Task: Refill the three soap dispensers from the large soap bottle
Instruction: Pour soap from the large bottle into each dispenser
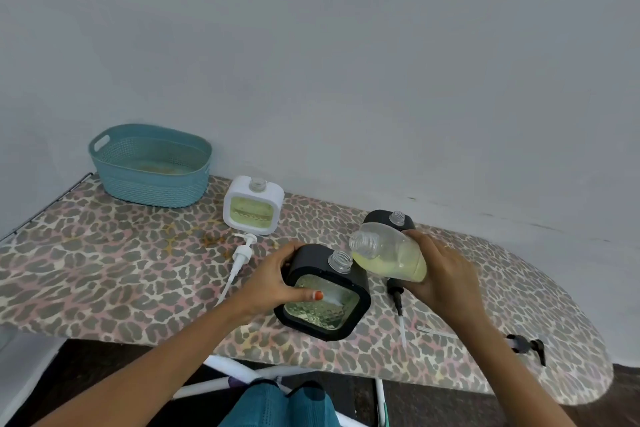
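L hand (273, 274) round dispenser (348, 288) — R (440, 270) round bottle (388, 255)

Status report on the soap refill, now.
Left hand grips near black dispenser, uncapped. Right hand holds tilted soap bottle, mouth by the dispenser's neck. No stream visible; nothing blocking.

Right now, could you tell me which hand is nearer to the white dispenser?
Left. The left hand grips a black dispenser just in front of the white dispenser; the right hand, holding the tilted bottle, is farther off to its right.
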Action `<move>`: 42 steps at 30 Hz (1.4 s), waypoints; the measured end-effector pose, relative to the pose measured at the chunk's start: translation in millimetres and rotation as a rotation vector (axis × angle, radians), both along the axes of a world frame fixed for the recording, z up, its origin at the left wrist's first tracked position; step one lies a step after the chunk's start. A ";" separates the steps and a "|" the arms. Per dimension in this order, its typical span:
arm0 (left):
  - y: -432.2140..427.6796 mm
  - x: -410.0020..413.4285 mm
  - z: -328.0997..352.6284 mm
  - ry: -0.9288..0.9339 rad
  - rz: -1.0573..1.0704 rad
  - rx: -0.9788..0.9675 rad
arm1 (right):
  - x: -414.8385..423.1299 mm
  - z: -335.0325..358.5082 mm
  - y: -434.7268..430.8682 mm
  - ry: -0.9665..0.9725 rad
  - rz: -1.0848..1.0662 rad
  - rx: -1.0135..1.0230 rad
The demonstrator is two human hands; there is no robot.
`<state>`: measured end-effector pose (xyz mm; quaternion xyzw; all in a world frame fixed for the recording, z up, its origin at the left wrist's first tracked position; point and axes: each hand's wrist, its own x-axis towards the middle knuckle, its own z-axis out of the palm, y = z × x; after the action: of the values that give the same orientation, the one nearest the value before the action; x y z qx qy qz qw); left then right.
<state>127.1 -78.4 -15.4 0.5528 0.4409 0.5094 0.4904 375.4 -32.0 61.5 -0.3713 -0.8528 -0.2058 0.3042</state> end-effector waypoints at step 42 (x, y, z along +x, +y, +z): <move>157.8 6.8 -36.2 -0.245 0.238 -0.217 | 3.1 -101.3 -20.8 1.258 -0.084 -0.726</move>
<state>133.9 79.4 -51.6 0.3748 0.4925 0.5768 0.5332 378.5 -52.8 -39.8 -0.5295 -0.5162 0.3311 0.5862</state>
